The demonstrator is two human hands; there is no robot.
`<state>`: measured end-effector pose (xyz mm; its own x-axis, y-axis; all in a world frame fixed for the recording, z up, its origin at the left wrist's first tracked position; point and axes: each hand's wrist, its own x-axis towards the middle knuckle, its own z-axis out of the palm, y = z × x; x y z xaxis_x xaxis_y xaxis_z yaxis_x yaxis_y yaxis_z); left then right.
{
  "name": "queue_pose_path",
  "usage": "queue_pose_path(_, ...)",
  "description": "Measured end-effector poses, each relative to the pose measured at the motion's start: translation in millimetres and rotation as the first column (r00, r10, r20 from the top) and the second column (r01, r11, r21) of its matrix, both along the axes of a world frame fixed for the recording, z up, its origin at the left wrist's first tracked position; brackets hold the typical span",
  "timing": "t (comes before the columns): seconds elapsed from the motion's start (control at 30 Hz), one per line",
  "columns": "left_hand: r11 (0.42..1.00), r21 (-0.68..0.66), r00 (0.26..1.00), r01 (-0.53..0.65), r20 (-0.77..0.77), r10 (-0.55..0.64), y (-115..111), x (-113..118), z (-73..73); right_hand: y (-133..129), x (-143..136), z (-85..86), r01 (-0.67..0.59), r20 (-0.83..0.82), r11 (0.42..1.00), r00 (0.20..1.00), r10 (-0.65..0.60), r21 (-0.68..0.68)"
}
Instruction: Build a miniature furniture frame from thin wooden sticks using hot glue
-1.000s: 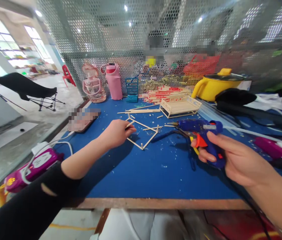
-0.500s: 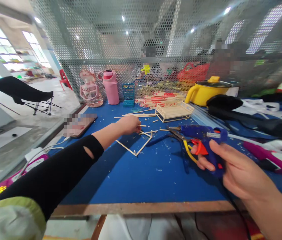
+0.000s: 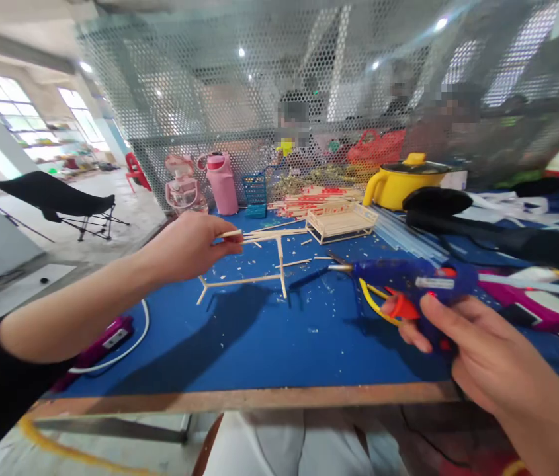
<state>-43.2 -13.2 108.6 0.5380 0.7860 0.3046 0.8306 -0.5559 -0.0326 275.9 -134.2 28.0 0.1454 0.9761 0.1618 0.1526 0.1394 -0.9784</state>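
The left hand (image 3: 174,248) pinches a pale stick (image 3: 232,233), perhaps part of the stick frame (image 3: 244,281) mid-tabletop (image 3: 269,357); the right hand (image 3: 487,344) has fingers around a glue gun (image 3: 393,274). The frame looks light, stiff, brittle: best held mid-bar.

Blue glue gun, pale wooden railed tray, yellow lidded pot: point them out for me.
Blue glue gun (image 3: 391,273), head view: on its body.
Pale wooden railed tray (image 3: 343,223), head view: on its flat deck.
Yellow lidded pot (image 3: 395,192), head view: on its side wall.
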Motion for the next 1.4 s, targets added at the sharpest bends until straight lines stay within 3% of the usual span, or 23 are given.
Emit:
queue_pose_path(0.13, 0.998, 0.018, 0.997, 0.055, 0.051, -0.056, -4.4, 5.6, -6.1, 8.1, -7.8, 9.5, 0.036, -0.147, 0.999, 0.988, -0.036, -0.003)
queue_pose_path(0.2, 0.996, 0.05, 0.995, 0.08, 0.062, -0.083, -4.4, 13.4, -14.3, 6.1, -5.1, 10.3, 0.035, -0.111, 0.999, 0.993, -0.032, 0.023)
queue_pose_path(0.3, 0.989, 0.106, 0.99, 0.107, 0.077, -0.115, -5.3, 25.2, -27.4, -5.1, 6.8, 4.9, 0.029, 0.161, 0.999, 0.986, -0.036, 0.044)
queue_pose_path(0.4, 0.977, 0.16, 0.983, 0.144, 0.089, -0.16, -5.4, 31.9, -37.2, -15.9, 14.6, -3.1, -0.011, 0.472, 1.0, 0.882, 0.002, 0.017)
queue_pose_path(0.53, 0.955, 0.246, 0.95, 0.166, 0.221, -0.222, 0.5, 34.0, -42.5, -14.7, 7.0, -9.9, -0.025, 0.63, 0.999, 0.777, 0.003, 0.026)
queue_pose_path(0.7, 0.938, 0.278, 0.911, 0.206, 0.296, -0.288, 4.6, 33.3, -49.3, -8.8, -2.9, -10.7, -0.022, 0.702, 0.993, 0.71, -0.066, 0.116)
queue_pose_path(0.93, 0.923, 0.328, 0.852, 0.201, 0.407, -0.33, -1.5, 31.2, -79.7, -22.6, -3.7, -6.1, -0.114, 0.826, 0.979, 0.558, -0.079, 0.17)
queue_pose_path(1.4, 0.943, 0.29, 0.842, 0.161, 0.458, -0.284, -1.8, 34.6, -88.7, -1.9, -18.3, -7.9, -0.14, 0.838, 0.984, 0.546, -0.018, 0.113)
